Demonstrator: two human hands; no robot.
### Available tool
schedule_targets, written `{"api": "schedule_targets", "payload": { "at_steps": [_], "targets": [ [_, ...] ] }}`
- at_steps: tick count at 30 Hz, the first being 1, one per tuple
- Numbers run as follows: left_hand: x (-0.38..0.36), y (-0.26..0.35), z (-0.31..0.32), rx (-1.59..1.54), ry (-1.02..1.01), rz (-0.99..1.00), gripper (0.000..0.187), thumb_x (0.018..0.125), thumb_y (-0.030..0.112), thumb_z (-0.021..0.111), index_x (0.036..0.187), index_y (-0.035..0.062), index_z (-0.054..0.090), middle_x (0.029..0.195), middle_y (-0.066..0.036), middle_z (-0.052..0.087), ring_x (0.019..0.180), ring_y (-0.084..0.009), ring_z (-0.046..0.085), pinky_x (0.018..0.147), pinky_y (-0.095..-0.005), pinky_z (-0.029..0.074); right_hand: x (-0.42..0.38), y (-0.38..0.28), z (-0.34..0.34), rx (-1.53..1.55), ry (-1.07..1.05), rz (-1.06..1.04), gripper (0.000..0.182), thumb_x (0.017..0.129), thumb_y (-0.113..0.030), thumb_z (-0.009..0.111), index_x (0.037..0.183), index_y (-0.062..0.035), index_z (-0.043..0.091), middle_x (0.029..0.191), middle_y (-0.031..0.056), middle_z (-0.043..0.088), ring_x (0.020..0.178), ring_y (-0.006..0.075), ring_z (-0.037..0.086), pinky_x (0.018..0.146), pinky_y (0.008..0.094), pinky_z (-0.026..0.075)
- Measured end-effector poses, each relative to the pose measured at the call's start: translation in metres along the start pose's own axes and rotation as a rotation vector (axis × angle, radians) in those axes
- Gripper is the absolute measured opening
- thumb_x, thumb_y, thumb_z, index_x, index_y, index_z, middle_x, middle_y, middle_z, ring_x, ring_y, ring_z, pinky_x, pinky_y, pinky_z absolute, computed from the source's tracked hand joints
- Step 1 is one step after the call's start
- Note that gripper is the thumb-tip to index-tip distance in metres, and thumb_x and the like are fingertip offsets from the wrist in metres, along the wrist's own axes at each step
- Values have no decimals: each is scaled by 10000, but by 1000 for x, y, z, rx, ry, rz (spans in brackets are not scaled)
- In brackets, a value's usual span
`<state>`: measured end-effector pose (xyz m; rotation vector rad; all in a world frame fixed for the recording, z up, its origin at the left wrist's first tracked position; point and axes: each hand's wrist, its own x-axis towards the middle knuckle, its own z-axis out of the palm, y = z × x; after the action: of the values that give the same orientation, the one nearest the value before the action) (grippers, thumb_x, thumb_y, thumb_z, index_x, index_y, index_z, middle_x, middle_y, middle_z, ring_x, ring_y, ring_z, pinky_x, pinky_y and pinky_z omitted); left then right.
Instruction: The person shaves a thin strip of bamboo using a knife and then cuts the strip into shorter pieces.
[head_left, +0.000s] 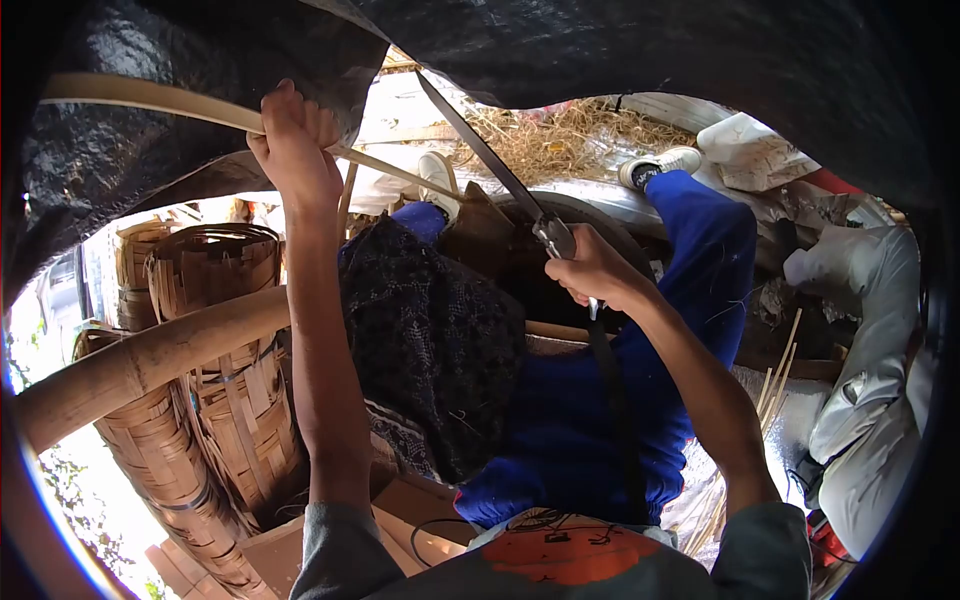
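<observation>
Slanting down rightward, pale strip (150, 94) sat clenched in left hand (297, 140); right hand (597, 268) gripped long-bladed tool (505, 174), tip up-left.

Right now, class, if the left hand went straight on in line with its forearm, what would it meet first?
Most likely the black plastic sheet, which lies beyond the left hand and the bamboo strip in its grip. How deep the gap is, one view cannot settle.
</observation>
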<state>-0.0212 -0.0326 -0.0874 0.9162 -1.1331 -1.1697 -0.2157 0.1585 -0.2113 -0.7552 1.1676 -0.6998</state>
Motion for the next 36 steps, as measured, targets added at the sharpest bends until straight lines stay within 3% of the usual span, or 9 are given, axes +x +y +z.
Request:
{"api": "schedule_targets", "payload": {
  "at_steps": [10, 18, 19, 21, 23, 27, 31, 35, 36],
  "targets": [
    [-5, 0, 1, 2, -4, -3, 429, 865, 151, 469, 521, 158, 214, 442, 41, 156, 404, -72, 113, 414, -281, 117, -7, 2, 3, -117, 6, 1, 94, 722, -16, 513, 717, -49, 425, 474, -11, 370, 332, 80, 363, 315, 267, 281],
    [6, -3, -6, 22, 29, 68, 455, 853, 151, 465, 502, 163, 176, 430, 37, 153, 409, -75, 99, 414, -287, 99, 11, -8, 23, -280, 122, -456, 117, 714, -85, 538, 766, 15, 508, 526, 92, 498, 473, 187, 495, 480, 358, 397],
    [6, -3, -6, 26, 34, 64, 455, 853, 151, 465, 502, 163, 176, 430, 37, 153, 409, -75, 99, 414, -287, 99, 18, 1, 24, -277, 115, -452, 117, 714, -85, 538, 766, 15, 508, 526, 92, 498, 473, 187, 495, 480, 358, 397],
    [5, -1, -3, 40, 46, 66, 455, 860, 155, 462, 510, 160, 173, 429, 34, 152, 407, -74, 100, 413, -287, 101, 39, 37, 25, -266, -106, 86, 155, 706, -100, 561, 787, 25, 519, 613, 138, 568, 616, 230, 600, 567, 378, 461],
    [3, -1, -9, 32, 38, 60, 455, 865, 158, 459, 514, 159, 170, 429, 32, 147, 407, -74, 98, 413, -287, 103, 76, 132, 23, -587, 225, 96, 184, 703, -121, 575, 802, 25, 521, 705, 181, 614, 718, 252, 644, 616, 381, 492],
    [-1, 0, -8, 12, 42, 52, 456, 879, 162, 451, 522, 156, 168, 434, 29, 134, 405, -76, 91, 409, -285, 107, 78, 103, -5, -648, 140, -31, 279, 676, -154, 596, 865, 34, 514, 639, 159, 589, 604, 256, 606, 605, 373, 485],
    [4, 0, -13, 7, 45, 65, 454, 884, 147, 446, 522, 154, 171, 438, 33, 145, 401, -77, 90, 401, -277, 113, 72, 24, -13, -423, -26, -86, 158, 704, -121, 561, 795, -2, 510, 632, 103, 552, 606, 192, 578, 548, 350, 447],
    [7, -2, -19, 11, 56, 92, 445, 885, 144, 441, 523, 152, 182, 437, 33, 162, 394, -74, 101, 397, -277, 115, 74, 37, -2, -172, -138, -149, 129, 720, -111, 550, 778, -13, 490, 569, 11, 400, 536, 123, 420, 512, 329, 369],
    [7, -3, -20, 20, 97, 103, 440, 885, 143, 438, 524, 152, 187, 438, 34, 169, 390, -73, 106, 395, -276, 116, 79, 59, 3, -175, -86, -295, 135, 721, -114, 556, 800, -21, 500, 580, 20, 406, 568, 125, 432, 541, 343, 381]
  ]
}}
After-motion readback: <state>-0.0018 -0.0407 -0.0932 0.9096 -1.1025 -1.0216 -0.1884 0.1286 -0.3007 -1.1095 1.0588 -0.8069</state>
